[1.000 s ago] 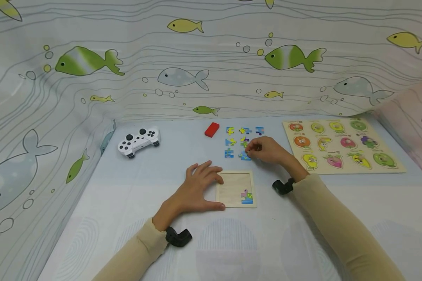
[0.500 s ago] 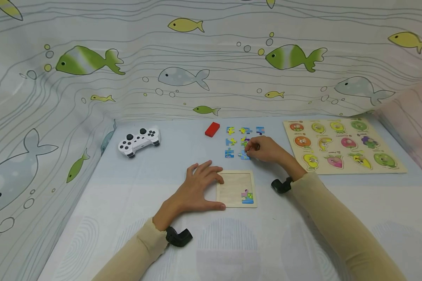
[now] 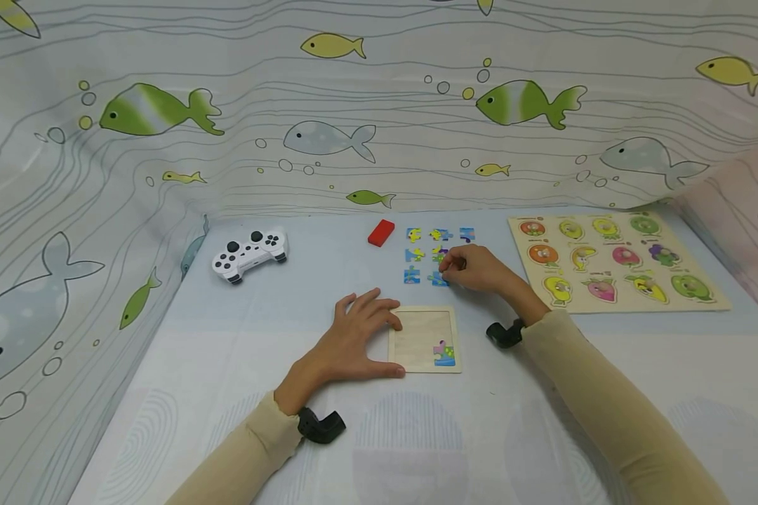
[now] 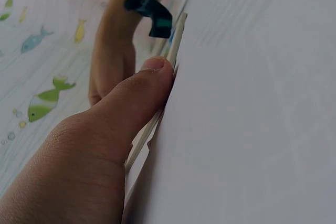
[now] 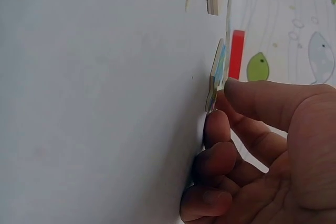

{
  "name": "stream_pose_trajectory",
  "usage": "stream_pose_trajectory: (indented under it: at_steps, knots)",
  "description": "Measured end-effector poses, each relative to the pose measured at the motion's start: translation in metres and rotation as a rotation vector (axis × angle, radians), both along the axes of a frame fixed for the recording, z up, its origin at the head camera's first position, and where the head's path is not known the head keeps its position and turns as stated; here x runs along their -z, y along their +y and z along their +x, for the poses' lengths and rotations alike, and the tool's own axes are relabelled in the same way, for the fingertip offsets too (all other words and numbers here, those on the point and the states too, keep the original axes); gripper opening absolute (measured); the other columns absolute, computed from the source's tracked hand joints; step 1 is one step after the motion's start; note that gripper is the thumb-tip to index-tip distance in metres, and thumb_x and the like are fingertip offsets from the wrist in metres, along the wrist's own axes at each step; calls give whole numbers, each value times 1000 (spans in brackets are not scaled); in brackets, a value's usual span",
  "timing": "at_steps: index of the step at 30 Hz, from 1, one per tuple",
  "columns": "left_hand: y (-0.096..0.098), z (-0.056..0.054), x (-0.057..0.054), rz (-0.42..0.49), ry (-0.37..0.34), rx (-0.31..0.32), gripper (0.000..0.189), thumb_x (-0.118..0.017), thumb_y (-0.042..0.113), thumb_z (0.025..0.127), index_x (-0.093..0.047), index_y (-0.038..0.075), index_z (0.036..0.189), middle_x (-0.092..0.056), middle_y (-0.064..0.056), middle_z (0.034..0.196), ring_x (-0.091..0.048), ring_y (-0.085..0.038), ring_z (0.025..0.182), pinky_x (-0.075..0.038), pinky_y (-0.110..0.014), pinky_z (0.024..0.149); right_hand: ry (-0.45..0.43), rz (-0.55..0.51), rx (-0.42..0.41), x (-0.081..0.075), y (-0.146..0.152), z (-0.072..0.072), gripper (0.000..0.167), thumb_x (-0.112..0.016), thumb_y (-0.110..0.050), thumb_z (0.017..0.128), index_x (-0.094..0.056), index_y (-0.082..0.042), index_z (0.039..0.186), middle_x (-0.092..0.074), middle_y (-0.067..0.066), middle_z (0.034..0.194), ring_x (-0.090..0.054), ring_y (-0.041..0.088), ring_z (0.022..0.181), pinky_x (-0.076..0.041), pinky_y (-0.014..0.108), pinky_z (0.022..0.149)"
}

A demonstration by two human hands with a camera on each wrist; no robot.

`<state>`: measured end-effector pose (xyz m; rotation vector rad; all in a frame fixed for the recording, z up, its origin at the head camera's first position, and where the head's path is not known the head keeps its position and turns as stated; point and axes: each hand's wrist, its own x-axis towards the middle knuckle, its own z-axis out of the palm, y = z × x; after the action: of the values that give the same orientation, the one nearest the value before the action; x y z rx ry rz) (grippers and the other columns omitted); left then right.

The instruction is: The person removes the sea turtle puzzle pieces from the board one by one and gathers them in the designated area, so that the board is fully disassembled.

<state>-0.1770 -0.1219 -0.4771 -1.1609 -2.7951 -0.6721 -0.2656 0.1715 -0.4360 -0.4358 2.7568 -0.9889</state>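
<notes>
A small square wooden puzzle board (image 3: 413,341) lies flat in the head view, with one jigsaw piece (image 3: 444,355) in its lower right corner. My left hand (image 3: 347,344) holds the board at its left side, thumb at the near edge and fingers near the far left corner. In the left wrist view the thumb (image 4: 149,80) lies against the board's edge. Beyond the board, my right hand (image 3: 479,268) pinches a blue puzzle piece (image 3: 438,279) at its right side. The right wrist view shows this piece (image 5: 218,69) slightly tilted at the fingertips.
Several loose puzzle pieces (image 3: 412,275) lie in rows beyond the board, partly covered by the right hand. A red block (image 3: 381,233) is left of them. A white game controller (image 3: 250,255) lies at the far left, a fruit puzzle board (image 3: 613,263) at the right.
My right forearm has shifted very slightly to the left, and the blue piece at its fingers has barely moved. The left hand and the board keep their place.
</notes>
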Motion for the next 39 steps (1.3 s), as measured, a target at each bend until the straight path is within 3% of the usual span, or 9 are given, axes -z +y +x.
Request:
stream_pose_trajectory:
  at_steps: [10,34,39]
  knots:
    - [0,0,0,-8,9,2,59,-75,70,75,-57,33,118,-47,5,154,-26,-31,155,-13,-62,119,-41,17,-20,-1,0,1,28,-81,-21,86,-70,-8,107,-58,5,89,-51,20,84,-41,31,73]
    - [-1,0,-1,-29,0,-4,60,-73,72,76,-57,34,119,-45,6,155,-24,-30,156,-12,-61,120,-3,17,-28,0,0,1,27,-80,-19,88,-70,-9,110,-59,5,92,-52,20,87,-42,31,75]
    - [0,0,-1,-24,5,-2,59,-74,71,76,-57,33,118,-46,5,155,-25,-31,156,-13,-62,119,-10,-25,-15,0,4,4,28,-78,-21,89,-70,-9,112,-61,7,95,-53,21,87,-43,31,74]
